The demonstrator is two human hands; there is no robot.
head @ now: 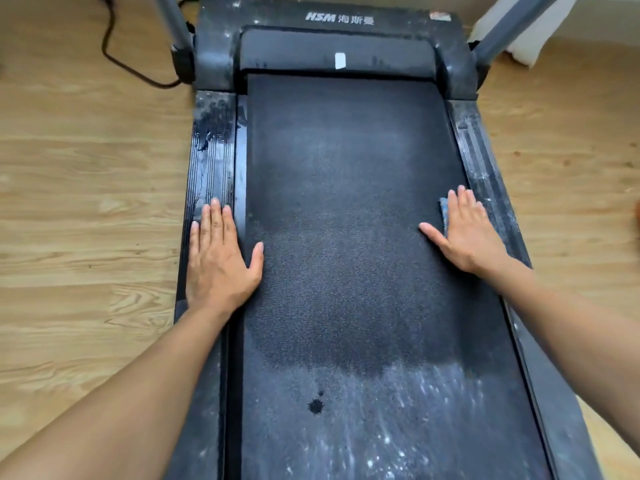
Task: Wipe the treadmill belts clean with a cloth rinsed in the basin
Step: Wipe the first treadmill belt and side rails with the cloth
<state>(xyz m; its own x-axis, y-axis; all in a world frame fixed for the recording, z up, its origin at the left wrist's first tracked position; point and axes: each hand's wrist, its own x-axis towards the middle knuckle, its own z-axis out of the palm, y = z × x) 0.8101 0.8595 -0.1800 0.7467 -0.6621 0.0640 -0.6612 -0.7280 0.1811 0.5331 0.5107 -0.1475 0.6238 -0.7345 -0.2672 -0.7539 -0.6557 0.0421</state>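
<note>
A black treadmill belt (346, 209) runs up the middle of the view. Its middle stretch looks dark and damp, while the near end (426, 410) is streaked with white dust. My left hand (218, 258) lies flat with fingers spread on the left side rail (211, 161), thumb on the belt's edge. My right hand (467, 233) presses flat on a blue cloth (444, 213) at the belt's right edge. Only a small corner of the cloth shows beside my fingers. No basin is in view.
The right side rail (481, 161) is dusty and scratched. The motor cover (336, 19) and two grey uprights (173, 26) stand at the far end. A black cable (117, 57) loops on the wooden floor (86, 202) at the left. A dark wet spot (315, 406) marks the near belt.
</note>
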